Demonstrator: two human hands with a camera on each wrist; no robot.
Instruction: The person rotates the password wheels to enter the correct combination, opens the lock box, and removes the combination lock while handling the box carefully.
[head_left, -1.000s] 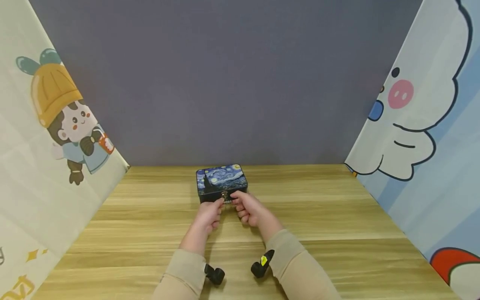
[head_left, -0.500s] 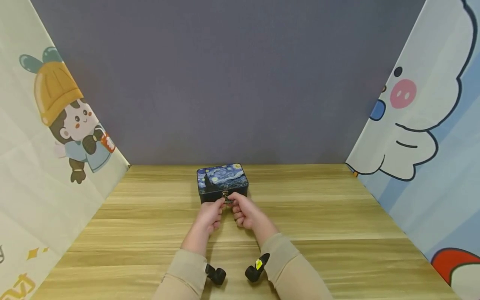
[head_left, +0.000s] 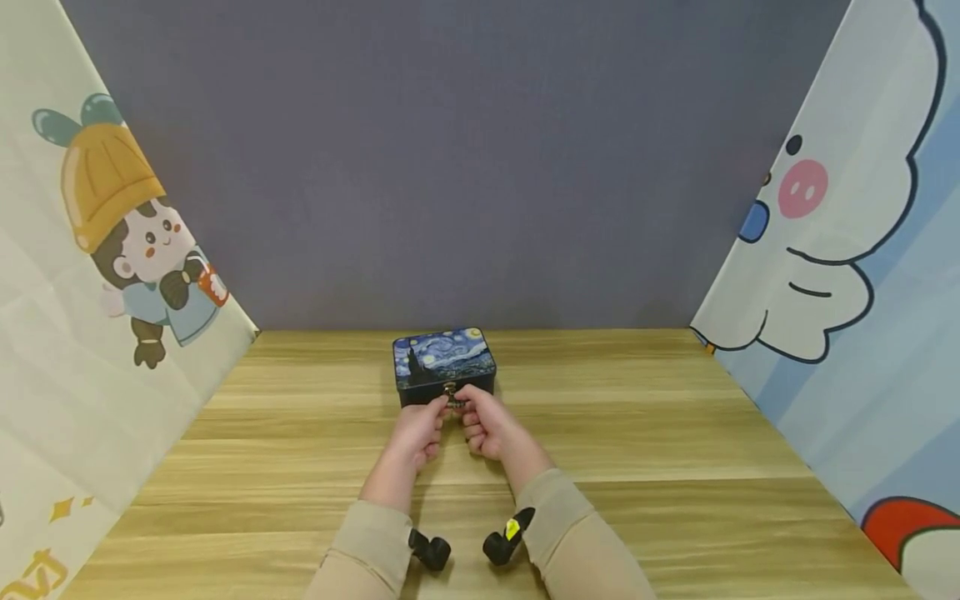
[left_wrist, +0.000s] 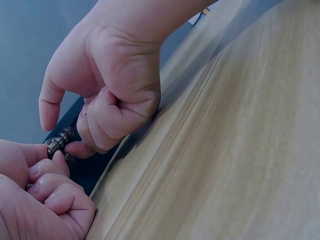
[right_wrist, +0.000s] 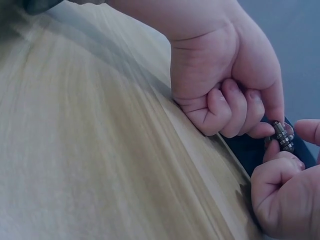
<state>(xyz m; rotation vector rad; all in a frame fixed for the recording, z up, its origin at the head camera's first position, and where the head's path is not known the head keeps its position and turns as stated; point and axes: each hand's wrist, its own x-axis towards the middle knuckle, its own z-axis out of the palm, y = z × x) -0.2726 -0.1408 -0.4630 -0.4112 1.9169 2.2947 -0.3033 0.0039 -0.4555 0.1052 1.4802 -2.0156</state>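
Up close at a wooden table (head_left: 675,450), a person works the small metal lock (head_left: 452,397) on the front of a painted box (head_left: 444,358), which sits closed near the middle of the table's far edge, before a grey backdrop (head_left: 465,167). The left hand (head_left: 417,432) and the right hand (head_left: 483,423) meet at the box's front face, both with fingers curled. In the right wrist view the right thumb and forefinger pinch the lock's (right_wrist: 283,136) ridged barrel, the other fingers folded into the palm and resting near the table. In the left wrist view the left hand (left_wrist: 35,200) is curled beside the lock (left_wrist: 59,142), a fingertip touching its dials. Beige sleeves (head_left: 375,550) cover both forearms, each carrying a black wrist camera (head_left: 429,550). Cartoon-printed sheets (head_left: 112,250) wall in the table on either side.
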